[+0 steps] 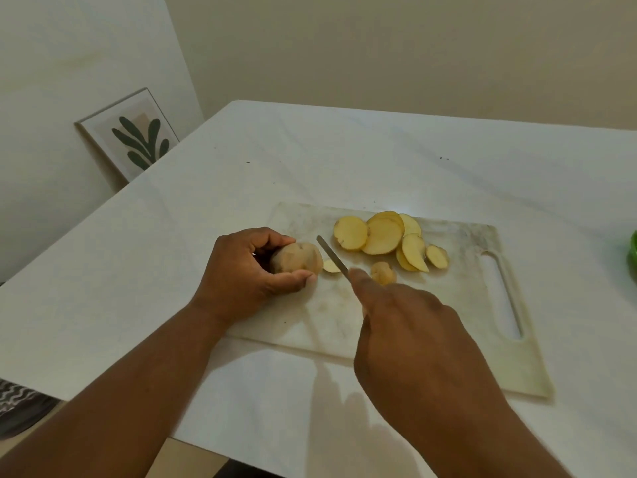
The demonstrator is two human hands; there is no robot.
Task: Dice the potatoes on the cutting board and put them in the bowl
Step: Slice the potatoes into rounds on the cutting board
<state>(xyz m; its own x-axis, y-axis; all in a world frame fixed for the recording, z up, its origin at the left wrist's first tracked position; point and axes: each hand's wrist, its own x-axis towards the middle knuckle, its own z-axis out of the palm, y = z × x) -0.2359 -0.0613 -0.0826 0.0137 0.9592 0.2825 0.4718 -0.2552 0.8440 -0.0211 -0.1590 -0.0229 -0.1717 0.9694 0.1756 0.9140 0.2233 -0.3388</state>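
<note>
Gripping-wise, my left hand (246, 267) has fingers and thumb curled around the potato (295, 262), pinning it on the left end of the board (465, 339). Thumb lies along the near side, fingers wrap over the far side, and the potato's right end sticks out toward the blade.

Going from the far left: a print (132, 132) with a dark green leaf shape leans against the wall behind the table (172, 236), and down at the bottom-left edge there's a bit of zigzag fabric (17, 401).

Just right of the potato a small slice (331, 266) lies flat on the board, right beside the knife (332, 255). My right hand (413, 339) is closed around the knife's handle, with the index finger stretched forward along the top of it. The handle itself is hidden under the hand, so only the thin blade shows, angling up and left, its tip ending just off the potato's right end.

Past the blade sits a potato end (382, 272), skin side up, just beyond my fingertip. Further right and toward the back is the slice pile (389, 239): overlapping yellow rounds, with a smaller one at the right edge of the pile.

Then comes the board's handle slot (503, 298) along its right side. At the frame's right edge there's a sliver of something green (633, 250) on the table; can't tell what it is.
</note>
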